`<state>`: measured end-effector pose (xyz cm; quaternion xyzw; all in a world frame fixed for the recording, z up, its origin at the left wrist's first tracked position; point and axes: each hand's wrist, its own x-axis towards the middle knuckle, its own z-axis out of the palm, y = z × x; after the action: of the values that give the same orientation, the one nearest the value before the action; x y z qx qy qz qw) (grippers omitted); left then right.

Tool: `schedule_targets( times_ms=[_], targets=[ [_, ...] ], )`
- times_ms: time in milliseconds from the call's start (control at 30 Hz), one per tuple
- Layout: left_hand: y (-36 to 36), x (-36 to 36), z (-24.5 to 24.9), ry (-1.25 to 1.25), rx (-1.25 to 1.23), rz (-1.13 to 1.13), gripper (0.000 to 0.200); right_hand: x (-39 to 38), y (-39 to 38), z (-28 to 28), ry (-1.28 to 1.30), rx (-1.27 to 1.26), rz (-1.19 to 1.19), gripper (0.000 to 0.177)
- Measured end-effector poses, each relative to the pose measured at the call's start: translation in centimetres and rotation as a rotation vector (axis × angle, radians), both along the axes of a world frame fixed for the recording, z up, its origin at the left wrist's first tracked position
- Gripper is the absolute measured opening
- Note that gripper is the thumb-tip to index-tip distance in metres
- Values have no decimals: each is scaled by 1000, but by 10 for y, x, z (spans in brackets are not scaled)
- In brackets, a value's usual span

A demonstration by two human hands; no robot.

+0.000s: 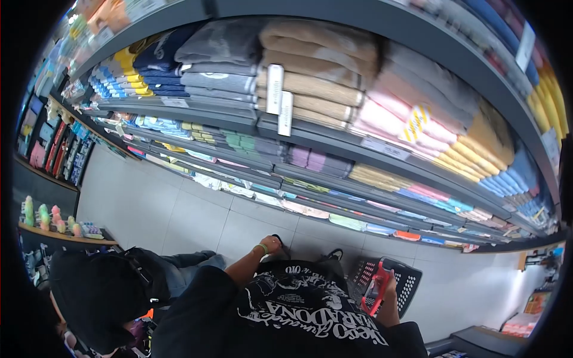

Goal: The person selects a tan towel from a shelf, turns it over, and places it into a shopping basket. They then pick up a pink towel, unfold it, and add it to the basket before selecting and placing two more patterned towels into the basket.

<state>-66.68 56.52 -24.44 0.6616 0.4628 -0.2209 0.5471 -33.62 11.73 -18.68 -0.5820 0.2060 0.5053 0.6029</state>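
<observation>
My left hand (271, 244) hangs low in front of my body, a yellowish band (263, 247) around its wrist. Its fingers look curled in, and no object shows in them. Below it, a dark shoe is partly visible on the floor. On my other side, my right hand (390, 285) is closed on the red handle (377, 289) of a dark shopping basket (408, 287) with holes in its walls. The basket hangs beside my right leg; its contents cannot be made out.
Ahead, long shelves (322, 134) hold folded towels (316, 53) in several colours, with price labels (285, 113) hanging off the edge. A person in black (101, 292) stands close on my left. Another display (65, 235) is at far left, with grey tiled floor (173, 203) between.
</observation>
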Motion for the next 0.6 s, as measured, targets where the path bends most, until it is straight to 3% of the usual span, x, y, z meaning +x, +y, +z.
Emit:
schedule_targets(
  times_ms=[67,100,133,200,267,367,533,600],
  targets=[
    [17,-9,10,-16,-42,119,22,-15,28,25,-203,-374,92,64],
    [27,-14,3,-139,-103,279,21,-28,45,35,-319,-427,-9,48],
    [32,-19,-4,-256,-167,437,21,-31,45,28,-324,-436,-9,48],
    [53,-18,1,-365,-138,447,19,-30,31,-9,-525,-667,207,28],
    [74,-5,25,-479,-112,504,20,-42,52,-1,-527,-679,175,20],
    [102,17,90,-688,-57,574,17,-58,72,11,-404,-469,221,13],
    [136,51,203,-1005,71,689,17,-75,109,41,-280,-370,515,19],
    [144,62,246,-1045,84,732,20,-72,132,66,-42,-431,626,25]
  ],
)
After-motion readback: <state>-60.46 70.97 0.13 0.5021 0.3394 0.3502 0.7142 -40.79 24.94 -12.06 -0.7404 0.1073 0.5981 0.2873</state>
